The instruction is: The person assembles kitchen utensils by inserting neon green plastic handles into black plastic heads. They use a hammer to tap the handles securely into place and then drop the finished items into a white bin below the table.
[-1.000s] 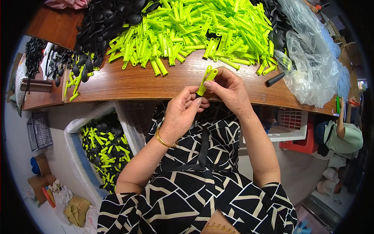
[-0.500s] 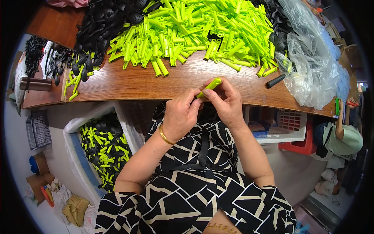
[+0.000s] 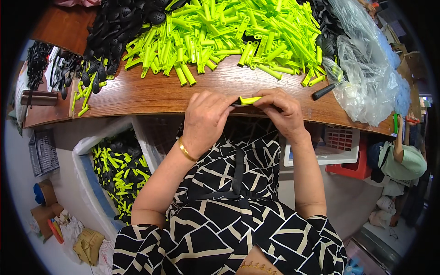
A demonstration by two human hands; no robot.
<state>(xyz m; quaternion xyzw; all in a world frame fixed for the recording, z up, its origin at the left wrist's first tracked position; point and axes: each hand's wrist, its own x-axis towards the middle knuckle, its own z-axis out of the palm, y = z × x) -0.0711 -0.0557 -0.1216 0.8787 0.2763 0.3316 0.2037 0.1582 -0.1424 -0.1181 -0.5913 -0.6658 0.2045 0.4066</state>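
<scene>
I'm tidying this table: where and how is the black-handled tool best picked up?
Probably by the thick black handle, from above on the person's side: it lies exposed on the wooden table, while the thinner end meets clear plastic.

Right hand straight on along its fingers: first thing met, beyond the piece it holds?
Probably the left hand, at the other end of the lime-green handle; depth is hard to judge.
</scene>
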